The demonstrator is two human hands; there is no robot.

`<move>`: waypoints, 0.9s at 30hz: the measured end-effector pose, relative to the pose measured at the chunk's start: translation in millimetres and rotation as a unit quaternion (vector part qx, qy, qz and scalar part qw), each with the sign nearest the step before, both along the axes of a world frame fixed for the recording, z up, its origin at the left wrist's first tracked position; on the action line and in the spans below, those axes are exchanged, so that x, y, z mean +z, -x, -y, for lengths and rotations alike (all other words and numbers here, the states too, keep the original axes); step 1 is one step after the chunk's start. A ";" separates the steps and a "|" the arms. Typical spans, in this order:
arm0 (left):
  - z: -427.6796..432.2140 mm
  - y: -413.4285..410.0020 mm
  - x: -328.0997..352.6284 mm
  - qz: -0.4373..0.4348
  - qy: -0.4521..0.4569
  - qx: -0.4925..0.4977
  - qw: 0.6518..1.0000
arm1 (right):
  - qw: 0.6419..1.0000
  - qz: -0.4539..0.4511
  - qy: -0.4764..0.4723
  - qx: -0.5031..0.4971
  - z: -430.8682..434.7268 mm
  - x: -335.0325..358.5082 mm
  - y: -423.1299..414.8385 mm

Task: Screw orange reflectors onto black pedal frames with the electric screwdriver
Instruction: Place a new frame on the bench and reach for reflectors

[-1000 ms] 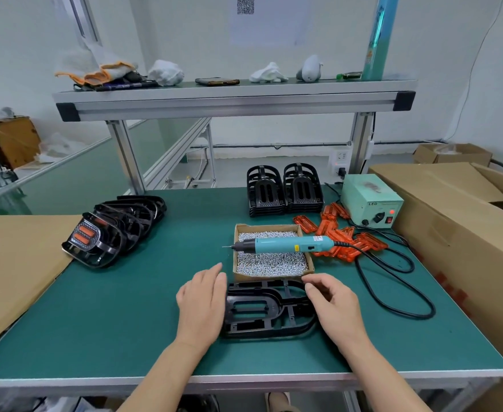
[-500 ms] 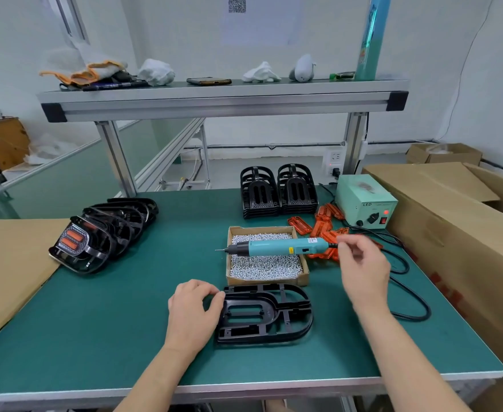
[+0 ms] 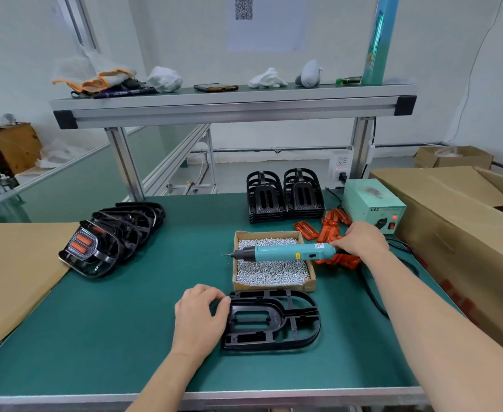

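Black plastic pedal frame (image 3: 274, 322) lies near; left hand (image 3: 199, 316) fingers curl on its left end. Right hand (image 3: 363, 239) at far-right orange reflectors (image 3: 306, 230), grip indeterminable. Teal electric screwdriver (image 3: 286, 251), resting across cardboard screw box (image 3: 274, 287), may roll if nudged.

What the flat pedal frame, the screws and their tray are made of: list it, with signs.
Pedal frame: probably moulded plastic, black, slightly glossy, thin ribs. Screws: metal, by the bright silvery glint. Tray: brown cardboard, matte, with raw cut edges.

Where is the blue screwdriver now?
Head view, right of centre: the screwdriver lies across the screw box, its back end beside the right hand.
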State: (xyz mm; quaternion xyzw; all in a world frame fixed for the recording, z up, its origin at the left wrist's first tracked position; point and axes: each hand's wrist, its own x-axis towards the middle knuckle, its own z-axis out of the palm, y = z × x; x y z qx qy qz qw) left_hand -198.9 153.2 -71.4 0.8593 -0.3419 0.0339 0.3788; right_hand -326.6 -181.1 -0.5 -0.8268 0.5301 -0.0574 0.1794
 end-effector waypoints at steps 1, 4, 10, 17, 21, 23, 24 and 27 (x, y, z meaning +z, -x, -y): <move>0.0 -0.3 -0.5 0.000 0.000 0.000 1.000 | 1.000 -0.006 -0.001 0.001 0.0 0.3 -0.9; -0.5 -0.2 -1.7 0.001 0.001 0.000 1.000 | 1.000 -0.007 0.002 0.003 -0.8 0.5 -1.4; 0.3 -0.4 -1.8 0.003 0.002 0.001 1.000 | 0.998 0.063 0.024 -0.019 -8.2 3.7 8.3; 1.1 -2.0 -3.8 0.003 0.005 0.000 1.000 | 0.971 0.240 0.019 -0.012 -30.6 12.1 22.1; 1.0 -2.6 -4.2 0.008 0.005 0.001 1.000 | 0.954 0.300 0.017 0.012 -50.0 13.2 29.7; 1.3 -2.7 -4.1 0.008 0.003 0.001 1.000 | 0.949 0.313 0.015 0.023 -61.1 14.8 31.5; 1.1 -2.5 -4.0 0.008 0.002 0.001 1.000 | 0.947 0.319 0.012 0.028 -66.7 15.4 32.0; 1.0 -2.5 -3.6 0.009 -0.002 -0.001 1.000 | 0.941 0.334 0.003 0.049 -84.3 14.7 34.0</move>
